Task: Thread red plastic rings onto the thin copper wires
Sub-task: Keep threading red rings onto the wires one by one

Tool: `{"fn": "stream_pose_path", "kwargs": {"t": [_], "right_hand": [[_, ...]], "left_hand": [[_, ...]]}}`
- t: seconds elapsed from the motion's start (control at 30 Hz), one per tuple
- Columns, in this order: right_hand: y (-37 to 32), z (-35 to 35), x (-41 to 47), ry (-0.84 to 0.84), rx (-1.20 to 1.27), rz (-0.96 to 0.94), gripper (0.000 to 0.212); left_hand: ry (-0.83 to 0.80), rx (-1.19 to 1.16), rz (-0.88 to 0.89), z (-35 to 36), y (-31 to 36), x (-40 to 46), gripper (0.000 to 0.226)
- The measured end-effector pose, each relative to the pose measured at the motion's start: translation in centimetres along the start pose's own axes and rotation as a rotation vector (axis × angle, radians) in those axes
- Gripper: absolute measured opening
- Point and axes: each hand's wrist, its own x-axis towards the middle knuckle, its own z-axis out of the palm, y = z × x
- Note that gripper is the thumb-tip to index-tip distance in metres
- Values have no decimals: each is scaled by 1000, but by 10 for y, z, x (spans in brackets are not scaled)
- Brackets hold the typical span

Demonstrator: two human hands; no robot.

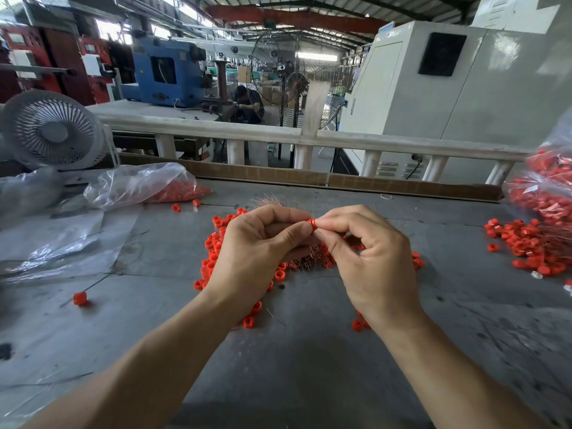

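**Two hands meet over one red ring**

Many things sit on the gray table, and we go from left to right.

Far left stands a small white fan. Near it lies a clear bag with red rings inside. We think the bag holds spare rings, kept close so they are easy to reach. One lone ring sits near the table's left side, with a thin wire through it.

In the middle we see a loose pile of red rings and a fuzzy bunch of thin copper wires just behind the hands. We think they lie there so each hand can pick one up without a long reach.

Our left hand comes in from the lower left, lifted above the pile. Its fingers are curled, and the thumb and first finger pinch one side of a red ring.

Our right hand comes in from the lower right. Its fingers are curled too, and the tips pinch at the other side of the same ring. The wire there is too thin to see well, so we cannot tell if it is in the ring yet. We think the hands are held up close like this so we can see the tiny hole.

Far right lie more red rings with wires, and a full bag behind them. These look like the done ones.
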Motion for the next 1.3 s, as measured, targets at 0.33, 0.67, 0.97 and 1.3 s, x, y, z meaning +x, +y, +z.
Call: {"fn": "stream_pose_path", "kwargs": {"t": [0.33,0.67,0.97,1.3], "right_hand": [[1,4,0,0,-43,-44,7],[1,12,-3,2,-150,-130,15],[0,10,-2,6,-119,-73,11],[-2,8,1,-5,-177,-125,9]], "left_hand": [[65,-91,-101,1,-4,0,25],[67,-134,-193,-1,-8,2,24],[18,-145,-277,1,-2,2,13],[39,-158,-305,1,-1,3,10]]}}
